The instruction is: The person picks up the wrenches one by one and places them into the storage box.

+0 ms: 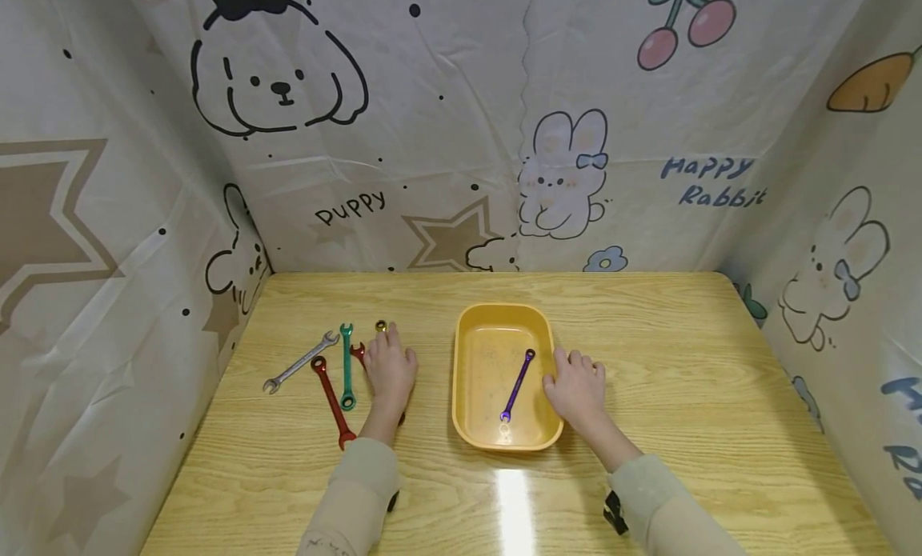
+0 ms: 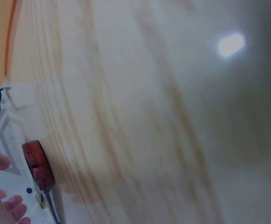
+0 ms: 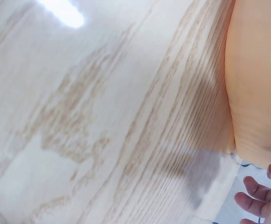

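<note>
My left hand is over the wrenches on the left, its fingers apart in the left wrist view beside a red wrench's ring end. In the head view it partly covers a short red wrench and a gold-coloured wrench. Left of it lie a green wrench, a longer red wrench and a silver wrench. At the yellow tray, my right hand holds the right rim, thumb over the edge. A purple wrench lies inside.
The wooden table carries everything. Printed cloth rises behind and on both sides. Table surface separates the tray from the wrenches on the left.
</note>
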{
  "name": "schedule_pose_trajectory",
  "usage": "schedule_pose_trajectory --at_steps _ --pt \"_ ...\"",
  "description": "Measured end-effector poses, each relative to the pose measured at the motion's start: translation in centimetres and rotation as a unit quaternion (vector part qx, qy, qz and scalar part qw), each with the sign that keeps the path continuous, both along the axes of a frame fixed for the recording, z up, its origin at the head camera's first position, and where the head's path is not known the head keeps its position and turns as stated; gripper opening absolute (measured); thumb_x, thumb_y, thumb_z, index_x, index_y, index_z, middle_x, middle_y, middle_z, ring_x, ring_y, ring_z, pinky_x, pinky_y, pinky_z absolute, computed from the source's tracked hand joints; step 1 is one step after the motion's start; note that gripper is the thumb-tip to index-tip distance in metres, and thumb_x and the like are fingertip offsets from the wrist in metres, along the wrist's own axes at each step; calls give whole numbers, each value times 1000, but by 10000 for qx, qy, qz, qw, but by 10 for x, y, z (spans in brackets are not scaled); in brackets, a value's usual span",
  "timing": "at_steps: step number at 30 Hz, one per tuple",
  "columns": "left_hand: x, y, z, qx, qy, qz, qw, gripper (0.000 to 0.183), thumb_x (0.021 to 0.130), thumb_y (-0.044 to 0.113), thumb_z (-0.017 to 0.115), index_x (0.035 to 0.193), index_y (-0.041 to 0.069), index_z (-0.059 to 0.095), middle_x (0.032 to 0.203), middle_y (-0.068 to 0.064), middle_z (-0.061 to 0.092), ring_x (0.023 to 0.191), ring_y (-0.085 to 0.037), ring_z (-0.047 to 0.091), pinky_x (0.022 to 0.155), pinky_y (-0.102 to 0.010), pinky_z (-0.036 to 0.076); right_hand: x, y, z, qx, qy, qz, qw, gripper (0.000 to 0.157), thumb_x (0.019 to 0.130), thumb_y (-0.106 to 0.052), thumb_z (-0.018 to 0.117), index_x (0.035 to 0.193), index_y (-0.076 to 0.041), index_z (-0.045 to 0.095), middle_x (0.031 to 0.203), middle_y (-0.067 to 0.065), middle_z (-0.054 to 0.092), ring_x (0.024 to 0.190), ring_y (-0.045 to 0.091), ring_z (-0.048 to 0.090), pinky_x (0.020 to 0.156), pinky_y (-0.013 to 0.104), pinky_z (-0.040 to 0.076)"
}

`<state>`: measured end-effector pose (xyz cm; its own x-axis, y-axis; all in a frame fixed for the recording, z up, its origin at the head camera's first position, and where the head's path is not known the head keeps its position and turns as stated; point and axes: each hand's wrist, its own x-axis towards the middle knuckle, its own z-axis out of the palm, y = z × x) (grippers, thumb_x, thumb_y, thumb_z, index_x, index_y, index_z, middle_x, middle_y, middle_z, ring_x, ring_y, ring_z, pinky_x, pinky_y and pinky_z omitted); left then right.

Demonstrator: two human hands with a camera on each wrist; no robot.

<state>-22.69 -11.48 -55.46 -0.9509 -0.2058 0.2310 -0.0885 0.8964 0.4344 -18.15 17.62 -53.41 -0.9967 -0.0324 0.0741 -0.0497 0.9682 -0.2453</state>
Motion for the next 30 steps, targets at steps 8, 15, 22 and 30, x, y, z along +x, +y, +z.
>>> schedule_pose_trajectory --at_steps 8,15,22,30 --pt "-3 -5 -10 -146 -264 179 9994 56 86 16 57 134 -4 37 115 -23 47 96 -35 45 82 -45 38 0 0 -2 -26 -43 3 10000 37 85 -27 51 116 -6 47 98 17 54 95 37 50 88 56 30" --pt "-6 -8 -18 -126 -465 278 9985 54 89 18 53 134 -6 35 116 -24 43 100 -36 41 80 -44 37 0 0 -1 -44 -65 3 10000 37 86 -27 50 116 -6 47 99 17 54 95 37 50 88 57 29" --pt "-9 -6 -21 -252 -490 441 9975 51 92 18 48 131 -11 35 113 -25 41 99 -37 40 76 -44 36 0 0 -1 -57 -67 -4 10000 39 86 -27 50 118 -6 47 99 17 54 94 37 50 88 56 30" --pt "-13 -6 -16 -279 -1046 474 9930 50 95 19 45 134 -10 33 121 -26 38 102 -37 39 78 -43 36 0 -1 -1 -73 -70 -6 9999 37 86 -27 50 117 -6 47 99 18 54 95 37 50 88 56 30"
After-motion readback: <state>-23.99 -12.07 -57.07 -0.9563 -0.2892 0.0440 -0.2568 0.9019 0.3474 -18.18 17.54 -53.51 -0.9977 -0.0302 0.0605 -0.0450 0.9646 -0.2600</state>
